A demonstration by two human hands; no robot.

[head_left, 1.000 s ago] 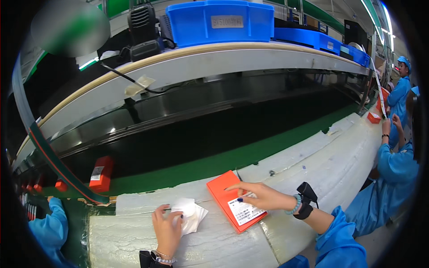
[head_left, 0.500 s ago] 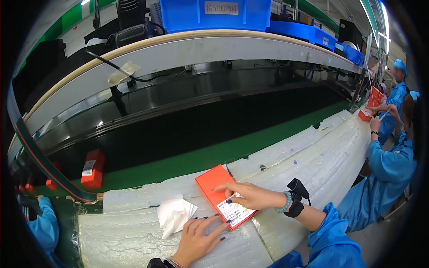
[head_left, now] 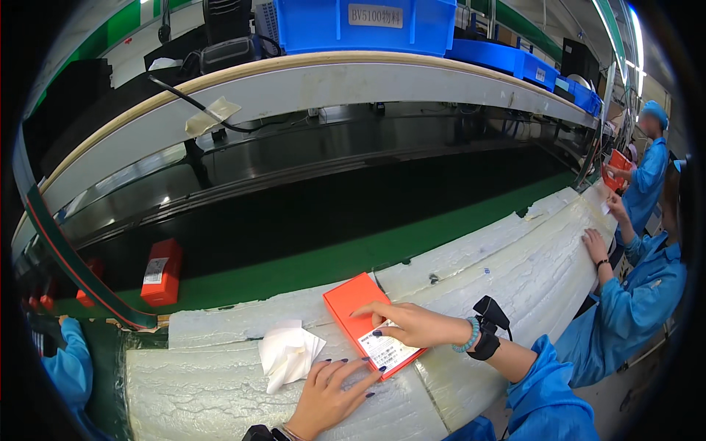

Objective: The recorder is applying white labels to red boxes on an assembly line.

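An orange flat box with a white label at its near end lies on the white foam-covered bench. My right hand rests on the box, its fingers pressing on the label. My left hand lies flat on the foam just left of the box's near end, fingers spread and touching its edge. A crumpled white cloth sits on the foam to the left of my left hand. A black device is strapped to my right wrist.
A dark conveyor belt runs behind the bench and carries another orange box at the left. Blue bins stand on the shelf above. Co-workers in blue work at the right, and a blue sleeve shows at the left.
My left hand left the white cloth and moved right to the box's near end. The box and my right hand shifted slightly toward me.
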